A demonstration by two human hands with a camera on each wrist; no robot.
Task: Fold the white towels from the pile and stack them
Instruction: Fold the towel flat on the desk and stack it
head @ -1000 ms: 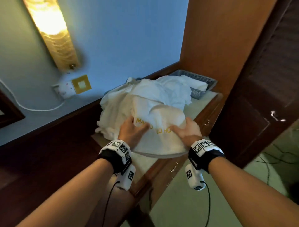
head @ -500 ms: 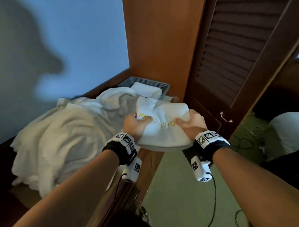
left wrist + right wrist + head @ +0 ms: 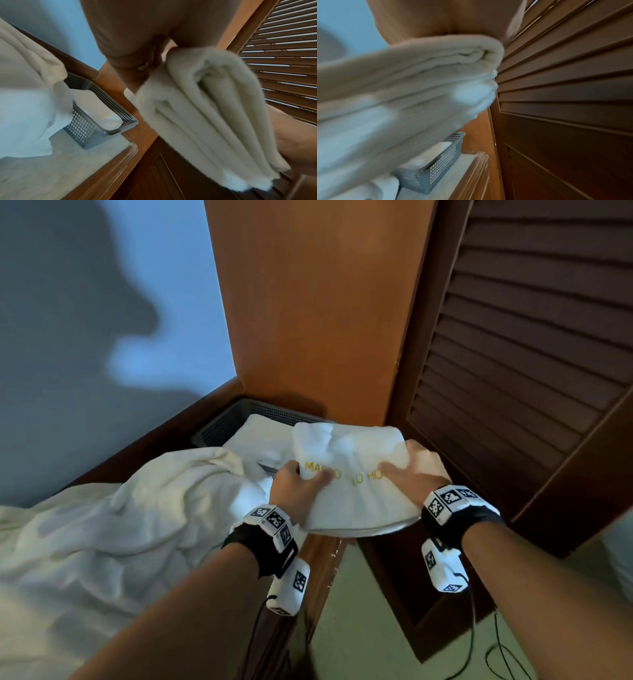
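Now the left hand (image 3: 298,487) and right hand (image 3: 416,470) hold a folded towel (image 3: 356,491) up, fingers clamped on it, near the gray basket (image 3: 102,121).

Bare forearms — black wrist straps (image 3: 263,546) bearing white tag-marked camera blocks (image 3: 445,568), black cables trailing.
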